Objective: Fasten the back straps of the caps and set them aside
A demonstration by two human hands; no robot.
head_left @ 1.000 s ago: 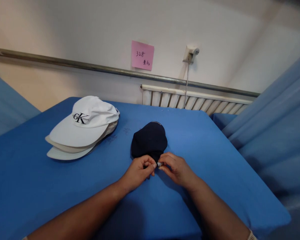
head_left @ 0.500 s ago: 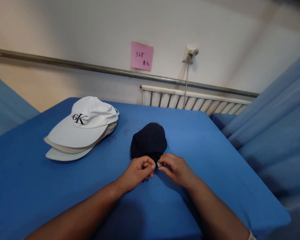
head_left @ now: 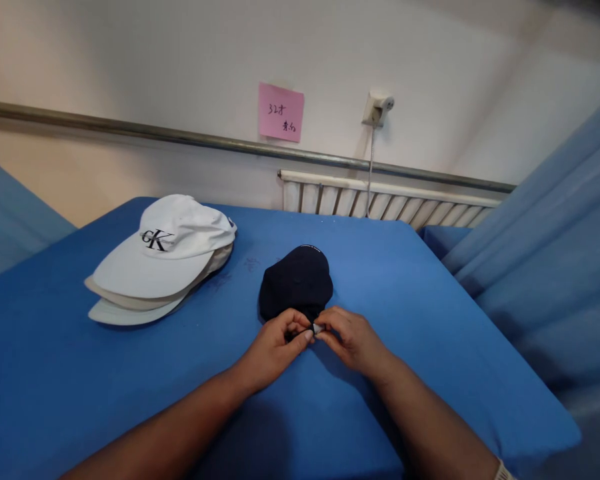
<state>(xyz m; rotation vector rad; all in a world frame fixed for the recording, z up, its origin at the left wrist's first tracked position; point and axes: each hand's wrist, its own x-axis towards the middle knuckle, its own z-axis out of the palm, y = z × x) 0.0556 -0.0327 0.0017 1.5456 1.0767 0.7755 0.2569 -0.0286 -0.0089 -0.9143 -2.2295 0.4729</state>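
A dark navy cap [head_left: 296,283] lies on the blue-covered table [head_left: 370,267] with its back strap end toward me. My left hand [head_left: 279,341] pinches the strap between thumb and fingers. From the other side my right hand [head_left: 353,339] pinches at the same strap, where a small pale buckle or tag [head_left: 317,328] shows between the fingertips. The two hands almost touch. Fingers cover most of the strap, so how it is fastened cannot be seen. To the left rests a stack of caps, topped by a white cap [head_left: 180,230] with black letters.
Behind the table a metal rail [head_left: 205,139] crosses the wall above a white radiator [head_left: 340,197]. A pink note [head_left: 281,113] sticks to the wall near a socket with a plug [head_left: 379,110]. A blue curtain [head_left: 545,267] hangs at the right.
My left fingers have shifted slightly on the strap, and the thumb now sits closer to the right fingertips. The whole view has drifted a little; the cap stays in place.
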